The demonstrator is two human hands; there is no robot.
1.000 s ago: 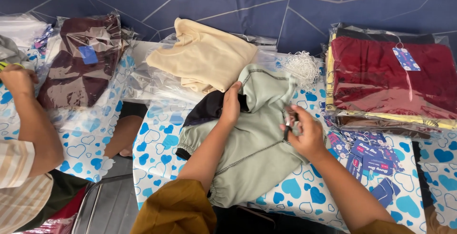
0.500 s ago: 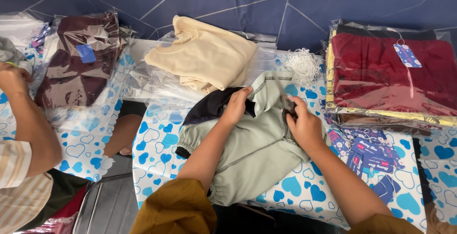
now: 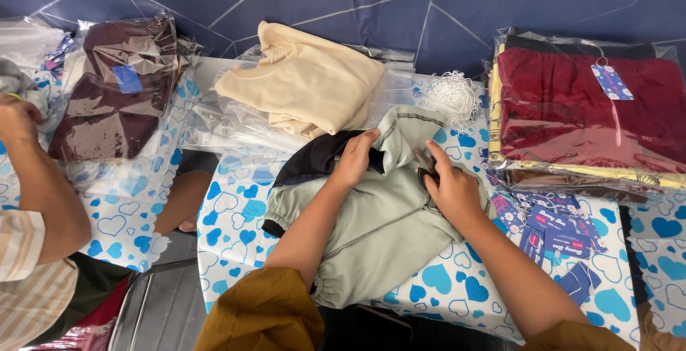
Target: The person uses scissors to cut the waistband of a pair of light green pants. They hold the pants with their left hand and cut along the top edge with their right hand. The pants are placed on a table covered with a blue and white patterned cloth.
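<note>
Sage-green garment (image 3: 379, 229) spread on heart-print table cover (image 3: 236, 208), centre of view, black fabric (image 3: 314, 157) at its collar end. Left hand (image 3: 355, 157) closed, pinching green collar edge beside the black fabric. Right hand (image 3: 450, 188) closed around small dark tool (image 3: 427, 172), kind unclear, pressed to the garment near the neckline. Folded cream top (image 3: 307, 83) on clear plastic bags just behind. White string bundle (image 3: 449, 97) near the collar. Bagged maroon garments (image 3: 586, 119) stacked right, bagged brown garment (image 3: 118, 87) left. Blue hang tags (image 3: 557, 229) beside right wrist. Another person's arm (image 3: 39, 179) far left.
</note>
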